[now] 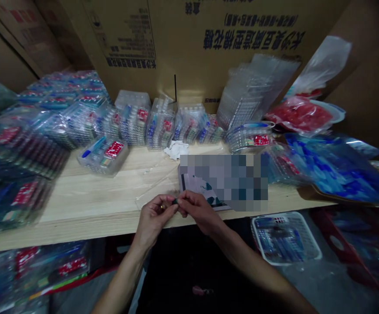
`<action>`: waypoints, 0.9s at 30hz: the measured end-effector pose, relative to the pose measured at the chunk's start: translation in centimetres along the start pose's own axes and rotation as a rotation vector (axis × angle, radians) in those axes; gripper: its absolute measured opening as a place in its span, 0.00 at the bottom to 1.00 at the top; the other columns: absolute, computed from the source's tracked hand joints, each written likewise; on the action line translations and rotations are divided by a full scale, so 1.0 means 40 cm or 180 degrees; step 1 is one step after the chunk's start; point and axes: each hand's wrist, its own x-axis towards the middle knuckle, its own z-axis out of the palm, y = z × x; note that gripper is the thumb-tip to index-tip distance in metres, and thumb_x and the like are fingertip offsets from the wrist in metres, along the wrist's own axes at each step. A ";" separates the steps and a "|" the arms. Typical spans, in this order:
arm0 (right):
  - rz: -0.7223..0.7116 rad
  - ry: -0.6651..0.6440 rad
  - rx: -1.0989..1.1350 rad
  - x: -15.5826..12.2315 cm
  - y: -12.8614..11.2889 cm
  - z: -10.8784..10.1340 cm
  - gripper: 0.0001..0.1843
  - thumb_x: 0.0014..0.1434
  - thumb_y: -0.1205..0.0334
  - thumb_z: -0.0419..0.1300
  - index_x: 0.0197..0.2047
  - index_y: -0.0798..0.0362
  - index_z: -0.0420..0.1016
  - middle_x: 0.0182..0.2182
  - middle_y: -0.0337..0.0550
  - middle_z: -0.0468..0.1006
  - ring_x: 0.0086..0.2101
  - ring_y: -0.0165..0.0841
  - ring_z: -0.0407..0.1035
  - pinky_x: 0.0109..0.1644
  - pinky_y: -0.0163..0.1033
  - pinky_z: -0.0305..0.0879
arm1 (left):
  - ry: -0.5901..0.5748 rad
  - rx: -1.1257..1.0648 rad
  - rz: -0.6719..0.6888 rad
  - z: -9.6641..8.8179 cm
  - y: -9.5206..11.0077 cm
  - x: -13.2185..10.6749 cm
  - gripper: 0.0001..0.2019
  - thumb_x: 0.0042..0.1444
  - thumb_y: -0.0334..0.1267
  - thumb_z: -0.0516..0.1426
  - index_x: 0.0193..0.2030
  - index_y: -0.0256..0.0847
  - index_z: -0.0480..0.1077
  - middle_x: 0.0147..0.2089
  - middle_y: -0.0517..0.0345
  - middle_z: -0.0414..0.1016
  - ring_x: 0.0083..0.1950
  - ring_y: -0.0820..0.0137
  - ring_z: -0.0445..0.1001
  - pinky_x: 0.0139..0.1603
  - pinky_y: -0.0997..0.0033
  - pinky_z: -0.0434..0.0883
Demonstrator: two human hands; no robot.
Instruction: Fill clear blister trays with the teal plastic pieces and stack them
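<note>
At the front edge of a pale wooden table (88,196), a person is working with two bare hands. The left hand (155,216), wearing a ring, and the right hand (196,210) are meeting fingertip to fingertip, both keeping a narrow pinch on a small dark green piece (175,201). It is sitting between the thumbs and forefingers, mostly hidden, so I can't fairly say what it is.

Behind the table, a big brown carton (179,61) is standing with its black print upside down; the large line is reading 长沙臭豆腐造型棉花糖, with 盒装 higher up. The smaller lines are blurring. Red labels are showing on the clear packs (133,126) along the back, their lettering too small for me.

Just beyond the right hand, a flat screen (192,185) is lying on the wood, partly masked by grey blocks. Bare wood is stretching leftward from the hands to the stacked packs (19,144), with a single pack (104,155) lying farther back. On the right, room is narrowing: blue pieces (329,170) are crowding that end, below a red bag (302,115). White crumpled paper (177,150) is resting near the back row. Below the table's front edge, on the right, a white basket (313,248) is holding bluish packs.
</note>
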 end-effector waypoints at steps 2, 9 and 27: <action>-0.0335 0.0095 -0.0870 0.002 -0.009 -0.031 0.09 0.60 0.56 0.56 0.38 0.52 0.72 0.22 0.33 0.69 0.24 0.28 0.62 0.30 0.35 0.58 | 0.0094 0.0078 0.0152 -0.006 0.000 0.022 0.14 0.47 0.41 0.68 0.40 0.38 0.77 0.33 0.56 0.78 0.33 0.72 0.73 0.37 0.75 0.68; -0.0830 0.1449 -0.3697 0.007 -0.009 -0.198 0.19 0.60 0.70 0.50 0.52 0.57 0.70 0.46 0.55 0.73 0.45 0.43 0.68 0.51 0.46 0.63 | 0.0110 0.1654 0.1287 -0.051 0.018 0.117 0.12 0.49 0.31 0.62 0.41 0.43 0.80 0.37 0.54 0.76 0.38 0.68 0.73 0.39 0.72 0.67; -0.1229 0.1083 -0.3230 0.034 0.035 -0.188 0.12 0.61 0.68 0.51 0.47 0.54 0.70 0.39 0.48 0.76 0.39 0.37 0.71 0.45 0.41 0.67 | -0.0181 0.3251 0.1817 -0.064 -0.091 0.152 0.11 0.57 0.29 0.56 0.45 0.42 0.74 0.43 0.53 0.80 0.43 0.64 0.78 0.46 0.63 0.74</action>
